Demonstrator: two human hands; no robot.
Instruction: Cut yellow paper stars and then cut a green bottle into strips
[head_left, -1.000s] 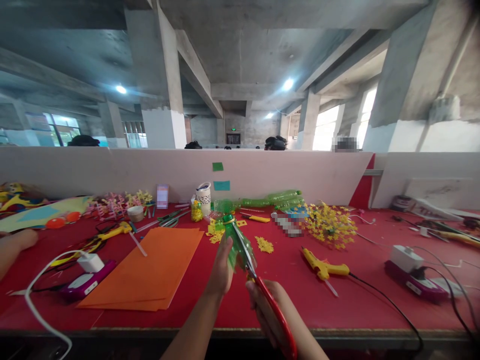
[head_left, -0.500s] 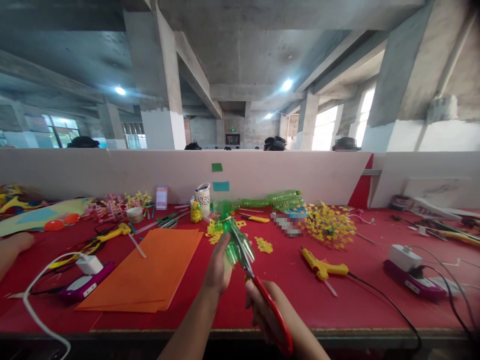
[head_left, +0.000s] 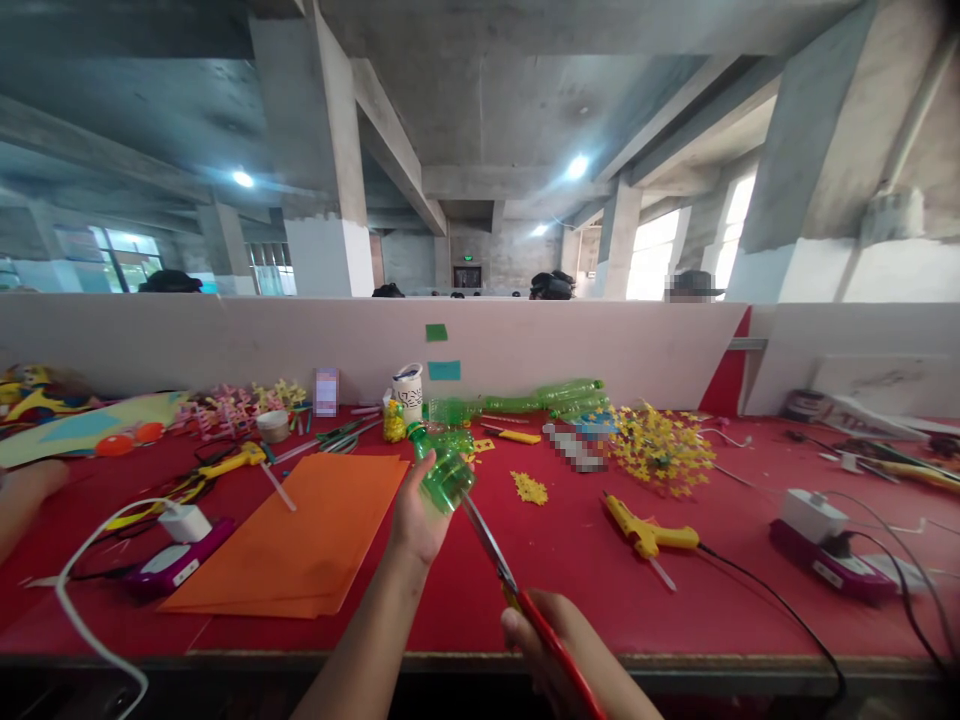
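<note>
A cut green plastic bottle piece (head_left: 448, 478) is gripped in my left hand (head_left: 418, 518), its neck pointing up and to the left. My right hand (head_left: 551, 630) is closed round the red handles of scissors (head_left: 491, 545). The scissor blades look nearly together, and their tip is close to the lower right edge of the bottle piece. Yellow star pieces (head_left: 529, 488) lie on the red table (head_left: 555, 560) to the right of the bottle piece. Behind it are a yellow cutter (head_left: 519, 437) and more green bottles (head_left: 574, 397).
Orange sheets (head_left: 300, 530) lie to the left. At the right are a yellow glue gun (head_left: 649, 530) with a cord, a yellow star bunch (head_left: 664, 450) and a purple power strip (head_left: 825, 565). A person's hand (head_left: 34, 490) shows at the far left.
The bottle piece has turned in my left hand, and its spread strips no longer show. The scissors have drawn back from it, down and to the right, with my right hand.
</note>
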